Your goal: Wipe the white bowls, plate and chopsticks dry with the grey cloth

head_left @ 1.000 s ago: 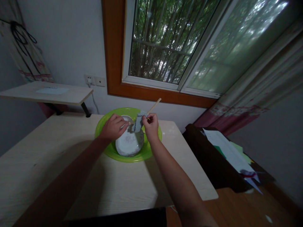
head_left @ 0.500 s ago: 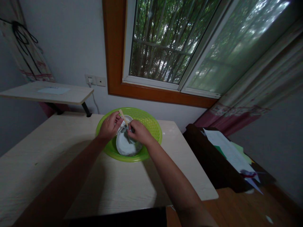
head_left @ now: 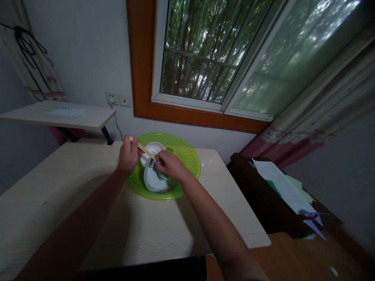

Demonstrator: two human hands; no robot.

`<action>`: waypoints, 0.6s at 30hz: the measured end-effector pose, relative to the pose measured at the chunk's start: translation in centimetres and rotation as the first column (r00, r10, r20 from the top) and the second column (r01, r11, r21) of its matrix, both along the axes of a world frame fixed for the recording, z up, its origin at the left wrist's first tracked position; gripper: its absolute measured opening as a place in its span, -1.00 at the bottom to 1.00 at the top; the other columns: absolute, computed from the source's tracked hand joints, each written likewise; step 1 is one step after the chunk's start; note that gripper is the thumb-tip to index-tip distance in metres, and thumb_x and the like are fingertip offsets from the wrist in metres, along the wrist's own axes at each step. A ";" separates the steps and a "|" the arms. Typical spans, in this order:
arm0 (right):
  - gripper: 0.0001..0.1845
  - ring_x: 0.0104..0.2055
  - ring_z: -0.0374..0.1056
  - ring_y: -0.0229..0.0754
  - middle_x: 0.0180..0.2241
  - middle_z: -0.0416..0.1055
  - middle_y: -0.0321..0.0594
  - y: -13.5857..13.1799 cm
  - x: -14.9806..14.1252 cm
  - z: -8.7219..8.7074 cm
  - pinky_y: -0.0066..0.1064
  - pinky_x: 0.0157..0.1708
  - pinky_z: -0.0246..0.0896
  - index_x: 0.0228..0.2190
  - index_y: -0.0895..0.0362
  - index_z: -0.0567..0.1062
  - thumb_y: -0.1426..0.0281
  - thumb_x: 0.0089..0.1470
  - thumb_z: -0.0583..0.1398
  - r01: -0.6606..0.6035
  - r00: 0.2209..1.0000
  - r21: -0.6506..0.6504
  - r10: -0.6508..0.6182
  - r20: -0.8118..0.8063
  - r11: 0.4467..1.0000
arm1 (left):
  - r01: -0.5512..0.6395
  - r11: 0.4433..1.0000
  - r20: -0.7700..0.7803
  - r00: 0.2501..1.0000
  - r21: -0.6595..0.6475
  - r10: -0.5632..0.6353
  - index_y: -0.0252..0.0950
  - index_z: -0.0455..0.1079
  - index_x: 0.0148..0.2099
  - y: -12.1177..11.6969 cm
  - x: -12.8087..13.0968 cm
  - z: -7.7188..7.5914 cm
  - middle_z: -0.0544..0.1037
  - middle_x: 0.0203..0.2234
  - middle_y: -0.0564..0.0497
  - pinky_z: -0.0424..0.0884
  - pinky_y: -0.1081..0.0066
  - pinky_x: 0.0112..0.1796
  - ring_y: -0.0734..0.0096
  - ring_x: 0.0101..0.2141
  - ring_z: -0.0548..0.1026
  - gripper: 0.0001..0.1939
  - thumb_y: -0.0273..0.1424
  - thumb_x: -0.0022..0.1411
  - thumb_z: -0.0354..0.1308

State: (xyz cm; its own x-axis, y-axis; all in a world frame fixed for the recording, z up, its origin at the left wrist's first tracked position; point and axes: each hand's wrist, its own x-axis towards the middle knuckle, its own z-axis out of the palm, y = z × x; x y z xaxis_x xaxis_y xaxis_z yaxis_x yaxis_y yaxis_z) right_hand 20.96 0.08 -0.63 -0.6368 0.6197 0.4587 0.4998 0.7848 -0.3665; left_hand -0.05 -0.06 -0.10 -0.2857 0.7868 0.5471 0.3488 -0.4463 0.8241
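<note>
Grey cloth [head_left: 159, 175], partly behind right hand [head_left: 172, 165]

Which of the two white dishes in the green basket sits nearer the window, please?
The smaller dish; the larger dish sits nearer the camera.

A sliding window [head_left: 205, 50] stands in a wooden frame [head_left: 141, 58] — dim daylight, pale wall [head_left: 88, 47], pink-edged curtain [head_left: 322, 101], brown floor [head_left: 293, 259] below.

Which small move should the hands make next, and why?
Perhaps the right hand should draw the gray cloth along the wooden stick: it pinches the cloth by the stick's end above the white bowl, while the left hand holds the other end.
</note>
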 end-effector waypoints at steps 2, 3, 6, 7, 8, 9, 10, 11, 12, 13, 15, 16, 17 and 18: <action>-0.89 -0.24 0.29 -0.15 -0.32 0.38 -0.25 0.1 0.0 -0.2 -0.38 -0.20 0.14 -0.34 0.08 0.38 0.46 0.13 0.25 -0.007 0.999 -0.039 0.005 -0.050 0.999 | -0.047 0.999 0.075 0.996 0.009 0.047 -0.18 0.20 -0.18 0.4 -0.2 -0.2 0.41 -0.64 0.15 0.34 0.41 -0.54 0.40 -0.63 0.41 -0.70 -0.07 0.48 -0.07; -0.89 -0.25 0.29 -0.16 -0.33 0.38 -0.26 0.1 0.1 -0.2 -0.38 -0.22 0.14 -0.33 0.09 0.39 0.44 0.13 0.26 -0.006 0.997 -0.064 0.001 -0.077 0.998 | -0.065 0.998 0.100 0.993 0.008 0.064 -0.19 0.20 -0.18 0.6 -0.3 -0.3 0.40 -0.64 0.16 0.31 0.41 -0.56 0.42 -0.64 0.39 -0.68 -0.05 0.48 -0.07; -0.86 -0.33 0.29 -0.20 -0.36 0.38 -0.32 0.0 0.3 -0.4 -0.40 -0.30 0.12 -0.29 0.08 0.42 0.34 0.15 0.28 0.013 0.988 -0.191 -0.043 -0.151 0.981 | -0.038 0.999 0.131 0.991 -0.007 0.038 -0.18 0.22 -0.20 1.2 -0.6 -0.7 0.38 -0.65 0.17 0.29 0.43 -0.57 0.44 -0.64 0.39 -0.64 0.00 0.46 -0.03; -0.84 -0.36 0.28 -0.21 -0.38 0.38 -0.34 0.0 0.4 -0.4 -0.41 -0.33 0.11 -0.28 0.08 0.42 0.31 0.15 0.29 0.018 0.983 -0.237 -0.061 -0.171 0.971 | 0.000 1.000 0.137 0.991 -0.013 0.002 -0.18 0.22 -0.20 1.4 -0.6 -0.9 0.38 -0.65 0.17 0.30 0.44 -0.57 0.45 -0.64 0.39 -0.64 0.01 0.46 -0.02; -0.81 -0.38 0.27 -0.21 -0.39 0.37 -0.36 -0.1 0.5 -0.4 -0.41 -0.35 0.10 -0.27 0.07 0.42 0.28 0.13 0.30 0.021 0.979 -0.276 -0.077 -0.191 0.961 | 0.046 0.999 0.145 0.989 -0.019 -0.043 -0.18 0.22 -0.20 1.5 -0.6 -1.0 0.39 -0.64 0.17 0.31 0.45 -0.57 0.45 -0.64 0.40 -0.64 0.00 0.45 -0.01; -0.79 -0.39 0.27 -0.22 -0.40 0.37 -0.38 -0.1 0.6 -0.4 -0.42 -0.37 0.10 -0.27 0.07 0.42 0.27 0.12 0.31 0.023 0.973 -0.306 -0.091 -0.211 0.952 | 0.098 0.995 0.151 0.984 -0.024 -0.094 -0.17 0.22 -0.20 1.6 -0.6 -1.0 0.40 -0.63 0.17 0.32 0.46 -0.56 0.45 -0.63 0.41 -0.65 -0.01 0.45 0.00; -0.78 -0.39 0.27 -0.22 -0.40 0.36 -0.38 -0.1 0.7 -0.3 -0.42 -0.37 0.10 -0.27 0.06 0.42 0.26 0.10 0.32 0.023 0.967 -0.328 -0.104 -0.232 0.944 | 0.151 0.988 0.156 0.977 -0.028 -0.145 -0.17 0.22 -0.20 1.6 -0.6 -1.1 0.42 -0.62 0.16 0.33 0.46 -0.56 0.45 -0.63 0.41 -0.66 -0.01 0.44 0.01; -0.76 -0.39 0.27 -0.22 -0.40 0.36 -0.39 -0.1 0.7 -0.3 -0.42 -0.37 0.11 -0.28 0.06 0.41 0.26 0.08 0.33 0.021 0.961 -0.345 -0.114 -0.253 0.938 | 0.198 0.980 0.159 0.969 -0.032 -0.190 -0.17 0.22 -0.20 1.6 -0.5 -1.1 0.44 -0.61 0.16 0.34 0.46 -0.55 0.45 -0.63 0.42 -0.67 -0.02 0.44 0.02; -0.75 -0.39 0.27 -0.22 -0.40 0.37 -0.38 -0.1 0.8 -0.2 -0.42 -0.37 0.12 -0.29 0.06 0.41 0.25 0.07 0.33 0.016 0.954 -0.361 -0.122 -0.275 0.933 | 0.238 0.970 0.159 0.960 -0.038 -0.230 -0.17 0.23 -0.20 1.5 -0.5 -1.1 0.45 -0.60 0.16 0.35 0.46 -0.55 0.45 -0.62 0.43 -0.68 -0.03 0.44 0.02; -0.74 -0.38 0.28 -0.21 -0.40 0.37 -0.38 -0.1 0.8 -0.2 -0.42 -0.36 0.13 -0.30 0.06 0.40 0.23 0.06 0.34 0.008 0.947 -0.374 -0.127 -0.296 0.927 | 0.279 0.959 0.156 0.951 -0.048 -0.268 -0.17 0.24 -0.19 1.4 -0.3 -1.1 0.46 -0.60 0.16 0.36 0.46 -0.54 0.44 -0.62 0.44 -0.68 -0.03 0.43 0.04; -0.72 -0.37 0.27 -0.21 -0.40 0.37 -0.38 -0.1 0.7 0.0 -0.41 -0.36 0.15 -0.31 0.06 0.40 0.21 0.05 0.34 -0.008 0.933 -0.395 -0.135 -0.333 0.919 | 0.360 0.929 0.141 0.927 -0.079 -0.347 -0.17 0.24 -0.19 1.2 -0.1 -0.9 0.47 -0.61 0.15 0.38 0.45 -0.53 0.42 -0.61 0.45 -0.68 -0.03 0.41 0.06; -0.71 -0.37 0.27 -0.21 -0.40 0.37 -0.37 -0.1 0.7 0.0 -0.41 -0.36 0.16 -0.32 0.06 0.39 0.20 0.05 0.34 -0.015 0.927 -0.402 -0.137 -0.348 0.916 | 0.397 0.913 0.133 0.914 -0.096 -0.384 -0.18 0.24 -0.20 1.1 0.0 -0.9 0.47 -0.61 0.15 0.38 0.45 -0.52 0.41 -0.61 0.46 -0.67 -0.03 0.40 0.07; -0.71 -0.36 0.27 -0.21 -0.40 0.38 -0.37 0.0 0.7 0.1 -0.41 -0.35 0.16 -0.32 0.06 0.39 0.19 0.05 0.34 -0.021 0.920 -0.407 -0.142 -0.364 0.913 | 0.432 0.895 0.126 0.899 -0.109 -0.418 -0.18 0.23 -0.20 1.0 0.2 -0.8 0.47 -0.61 0.15 0.39 0.44 -0.52 0.41 -0.61 0.47 -0.67 -0.02 0.40 0.08; -0.70 -0.36 0.28 -0.21 -0.39 0.38 -0.36 0.0 0.6 0.1 -0.41 -0.35 0.17 -0.33 0.06 0.39 0.18 0.04 0.34 -0.025 0.914 -0.412 -0.146 -0.378 0.911 | 0.463 0.878 0.121 0.885 -0.119 -0.450 -0.18 0.23 -0.21 0.9 0.3 -0.7 0.48 -0.61 0.14 0.39 0.44 -0.51 0.41 -0.61 0.47 -0.66 -0.03 0.39 0.09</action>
